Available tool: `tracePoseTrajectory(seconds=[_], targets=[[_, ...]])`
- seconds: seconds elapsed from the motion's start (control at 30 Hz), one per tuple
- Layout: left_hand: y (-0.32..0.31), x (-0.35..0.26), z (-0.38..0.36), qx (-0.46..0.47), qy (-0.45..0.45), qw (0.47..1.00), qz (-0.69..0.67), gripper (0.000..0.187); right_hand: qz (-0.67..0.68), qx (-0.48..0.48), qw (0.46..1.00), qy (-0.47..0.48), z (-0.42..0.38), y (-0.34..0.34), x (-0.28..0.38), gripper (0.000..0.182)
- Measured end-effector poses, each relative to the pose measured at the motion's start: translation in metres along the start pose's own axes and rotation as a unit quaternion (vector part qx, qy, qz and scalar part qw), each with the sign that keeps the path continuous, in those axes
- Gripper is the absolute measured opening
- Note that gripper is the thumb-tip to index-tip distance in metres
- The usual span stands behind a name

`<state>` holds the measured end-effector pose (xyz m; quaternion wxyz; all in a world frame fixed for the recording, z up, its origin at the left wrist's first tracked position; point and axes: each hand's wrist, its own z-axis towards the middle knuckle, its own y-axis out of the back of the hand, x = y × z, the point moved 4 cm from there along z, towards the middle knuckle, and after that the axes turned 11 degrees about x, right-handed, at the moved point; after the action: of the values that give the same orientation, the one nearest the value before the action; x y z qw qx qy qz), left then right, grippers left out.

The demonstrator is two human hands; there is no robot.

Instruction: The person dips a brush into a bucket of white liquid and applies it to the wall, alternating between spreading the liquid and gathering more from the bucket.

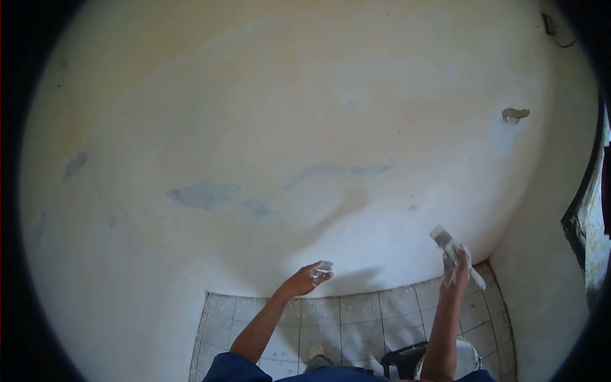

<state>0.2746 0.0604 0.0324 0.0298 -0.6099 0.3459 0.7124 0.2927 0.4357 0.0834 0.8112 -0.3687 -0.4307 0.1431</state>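
My right hand point(456, 267), smeared with white paste, grips a putty knife point(440, 237). Its flat blade points up and left toward the wall, and the pale handle sticks out below the hand. Before the lower wall, my left hand point(304, 280) is closed, with whitish smears on its fingers. A small pale piece point(324, 266) shows at the fingertips; whether it is a tool or a lump of paste I cannot make out. The cream wall point(267, 121) carries several bluish-grey patches point(203, 194) across its middle.
A hole point(514, 115) and a dark fitting with a wire point(550, 25) mark the wall's right side. Below lies a tiled floor point(359, 312) with white specks. A pale bucket point(468, 356) and a black object point(402, 360) stand by my right arm. My shoe point(316, 351) shows below.
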Motion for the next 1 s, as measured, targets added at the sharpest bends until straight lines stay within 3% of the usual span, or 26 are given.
tracePoseTrajectory(seconds=[0.03, 0.13, 0.17, 0.23, 0.37, 0.4, 0.5, 0.53, 0.6, 0.63, 0.73, 0.83, 0.93, 1.0], targets=[[0.027, 0.004, -0.015, -0.013, -0.025, 1.0, 0.002, 0.038, 0.034, 0.046, 0.998, 0.013, -0.008, -0.035, -0.014, 0.038], [0.136, -0.001, -0.09, -0.056, -0.075, 0.996, 0.015, 0.035, 0.042, 0.041, 0.998, 0.015, -0.052, -0.182, -0.055, 0.03], [0.153, -0.048, -0.026, -0.065, -0.103, 0.992, 0.018, 0.034, 0.043, 0.049, 0.998, 0.02, 0.022, -0.203, -0.037, 0.027], [0.215, -0.059, -0.048, -0.08, -0.166, 0.983, 0.017, 0.033, 0.068, 0.077, 0.994, 0.049, 0.01, -0.293, -0.05, 0.024], [0.286, -0.143, -0.025, -0.136, -0.188, 0.966, 0.111, 0.029, 0.098, 0.103, 0.986, 0.088, 0.069, -0.43, -0.047, 0.023], [0.291, -0.175, 0.034, -0.146, -0.178, 0.964, 0.134, 0.026, 0.093, 0.078, 0.989, 0.083, 0.126, -0.446, -0.035, 0.023], [0.266, -0.28, 0.236, -0.173, -0.166, 0.958, 0.156, 0.028, 0.105, 0.061, 0.976, 0.18, 0.369, -0.451, 0.003, 0.029], [0.26, -0.308, 0.275, -0.183, -0.168, 0.956, 0.157, 0.03, 0.118, 0.053, 0.972, 0.196, 0.418, -0.459, 0.021, 0.031], [0.265, -0.328, 0.28, -0.179, -0.177, 0.955, 0.154, 0.03, 0.103, 0.028, 0.963, 0.246, 0.452, -0.494, 0.024, 0.033], [0.221, -0.38, 0.348, -0.172, -0.166, 0.957, 0.161, 0.03, 0.081, -0.006, 0.961, 0.263, 0.542, -0.456, 0.062, 0.034], [0.237, -0.369, 0.374, -0.126, -0.219, 0.964, 0.087, 0.029, 0.02, -0.097, 0.946, 0.309, 0.587, -0.441, -0.009, 0.036], [0.245, -0.355, 0.373, -0.104, -0.216, 0.965, 0.11, 0.029, -0.166, -0.107, 0.922, 0.332, 0.528, -0.348, -0.1, 0.029], [0.252, -0.347, 0.378, -0.092, -0.205, 0.965, 0.137, 0.028, 0.019, -0.125, 0.982, 0.143, 0.488, -0.289, -0.135, 0.022], [0.255, -0.353, 0.378, -0.094, -0.192, 0.968, 0.134, 0.026, 0.07, -0.06, 0.975, 0.203, 0.518, -0.323, -0.102, 0.02]])
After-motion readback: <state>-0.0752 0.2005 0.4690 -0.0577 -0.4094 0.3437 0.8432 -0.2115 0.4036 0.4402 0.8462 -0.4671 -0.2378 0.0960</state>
